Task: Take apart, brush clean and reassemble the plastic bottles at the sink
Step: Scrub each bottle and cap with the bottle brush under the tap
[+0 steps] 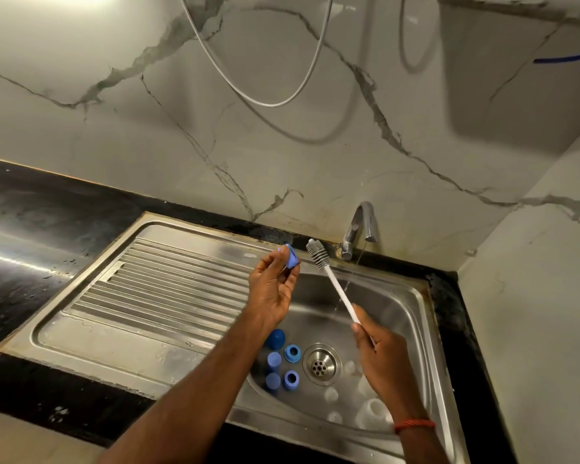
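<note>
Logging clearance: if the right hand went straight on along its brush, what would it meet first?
Probably the marble wall behind the sink. The right hand points its brush up and away; the blue piece pinched in the left hand sits just left of that line. Depth is unclear.

Ribbed drainboard [154,289] left of the basin [416,296] gives open passage. On the basin floor, blue caps [283,363] cluster by the left wall and clear bottle parts [365,406] crowd the front-right corner. Free steel only round the drain [322,363] and along the back wall. Brush [335,286], held in right grip [382,356], slants across mid-basin toward the tap [359,226] and crosses the water stream [347,283]. Left grip [272,289], pinching a blue piece [291,259], sits over the basin's back-left edge. Worktop [31,256] left end open.
</note>
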`<state>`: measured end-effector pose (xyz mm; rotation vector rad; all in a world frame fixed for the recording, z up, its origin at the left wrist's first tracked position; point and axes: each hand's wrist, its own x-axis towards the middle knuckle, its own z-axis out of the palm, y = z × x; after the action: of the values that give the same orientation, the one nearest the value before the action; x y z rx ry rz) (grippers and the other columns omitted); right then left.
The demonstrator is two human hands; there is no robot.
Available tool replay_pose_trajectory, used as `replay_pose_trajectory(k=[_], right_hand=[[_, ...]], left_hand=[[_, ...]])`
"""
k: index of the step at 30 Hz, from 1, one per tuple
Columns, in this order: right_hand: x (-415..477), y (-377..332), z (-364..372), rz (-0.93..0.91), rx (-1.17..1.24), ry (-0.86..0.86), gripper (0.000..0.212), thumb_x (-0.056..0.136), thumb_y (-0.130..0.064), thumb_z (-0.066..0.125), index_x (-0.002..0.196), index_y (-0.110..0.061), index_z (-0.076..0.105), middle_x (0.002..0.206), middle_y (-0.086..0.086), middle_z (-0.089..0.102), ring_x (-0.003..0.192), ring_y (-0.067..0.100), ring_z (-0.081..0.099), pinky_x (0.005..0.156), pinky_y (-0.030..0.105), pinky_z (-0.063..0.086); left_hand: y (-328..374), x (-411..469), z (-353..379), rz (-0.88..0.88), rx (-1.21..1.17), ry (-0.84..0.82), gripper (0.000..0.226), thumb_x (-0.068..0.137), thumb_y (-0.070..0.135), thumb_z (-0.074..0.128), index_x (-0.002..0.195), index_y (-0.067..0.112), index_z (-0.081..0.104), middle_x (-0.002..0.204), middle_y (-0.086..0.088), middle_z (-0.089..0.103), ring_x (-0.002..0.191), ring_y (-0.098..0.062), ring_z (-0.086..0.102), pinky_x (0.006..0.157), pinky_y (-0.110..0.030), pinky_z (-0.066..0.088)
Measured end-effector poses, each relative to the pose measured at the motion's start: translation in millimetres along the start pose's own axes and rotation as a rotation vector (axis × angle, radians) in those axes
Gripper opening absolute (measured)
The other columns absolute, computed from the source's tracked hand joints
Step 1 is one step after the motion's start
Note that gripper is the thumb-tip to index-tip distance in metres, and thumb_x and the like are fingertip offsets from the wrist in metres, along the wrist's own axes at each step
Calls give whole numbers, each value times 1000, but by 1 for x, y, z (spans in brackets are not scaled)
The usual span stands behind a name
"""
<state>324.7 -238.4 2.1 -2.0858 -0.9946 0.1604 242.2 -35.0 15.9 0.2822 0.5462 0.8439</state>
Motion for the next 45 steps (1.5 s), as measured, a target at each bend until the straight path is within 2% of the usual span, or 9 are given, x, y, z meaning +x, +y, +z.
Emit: replay_pose_trajectory(k=[5,11,15,18,24,29,38,42,45], right_hand=[[-5,-16,4,-19,154,-44,42,100,-16,55,131,-43,51,72,12,61,70,19,57,63,30,49],[7,-29,6,-43,100,-26,43,101,-16,55,138,-35,46,64,-6,54,59,10,52,54,22,44],[0,-26,4,-65,126,-59,43,100,-15,55,135,-38,47,68,6,59,67,18,57,61,31,50],[-7,-17,2,-37,146,-70,42,99,-13,56,132,-39,52,72,11,61,72,17,58,64,27,50],[-16,-12,-3,-45,162,-73,47,99,-14,56,120,-56,52,70,12,59,66,19,58,63,31,51],[-6,-23,1,-97,11,-25,39,101,-17,54,137,-33,53,59,-3,48,56,8,49,51,24,41],[-17,-20,-11,-172,-125,-94,41,100,-20,56,140,-29,56,60,-11,42,56,9,48,52,17,38],[-7,-33,0,-133,-116,-41,41,103,-23,51,144,-28,50,62,-6,45,55,9,47,53,31,46],[-16,-33,0,-153,-82,-94,42,102,-22,52,143,-30,51,65,-9,46,56,8,47,53,23,43]], left_hand=[[-4,-4,2,-13,94,-198,46,78,15,70,124,11,65,115,-13,73,105,-27,71,88,-35,61],[-11,-8,-1,13,332,-240,45,78,19,69,120,2,64,105,-16,72,96,-25,72,78,-32,62],[-6,-7,-2,33,320,-211,51,75,15,74,123,1,63,104,-17,73,96,-27,71,83,-34,62],[-7,-10,-8,40,321,-202,52,74,11,72,125,4,64,104,-15,74,93,-24,73,84,-35,62],[-9,-12,-15,1,266,-163,33,85,21,64,113,5,68,106,-15,75,95,-26,74,72,-28,62],[-17,-14,-16,84,497,-161,17,101,12,53,101,6,69,100,-15,71,81,-19,71,65,-22,58],[-5,-11,-17,208,529,-9,15,100,16,56,98,13,71,93,-8,71,84,-20,65,73,-32,56],[-12,-15,-10,223,558,-13,15,100,17,57,95,15,70,92,-9,69,82,-21,64,69,-30,56],[4,-14,-10,194,451,38,15,101,14,56,104,11,71,96,-8,73,86,-18,68,74,-28,57]])
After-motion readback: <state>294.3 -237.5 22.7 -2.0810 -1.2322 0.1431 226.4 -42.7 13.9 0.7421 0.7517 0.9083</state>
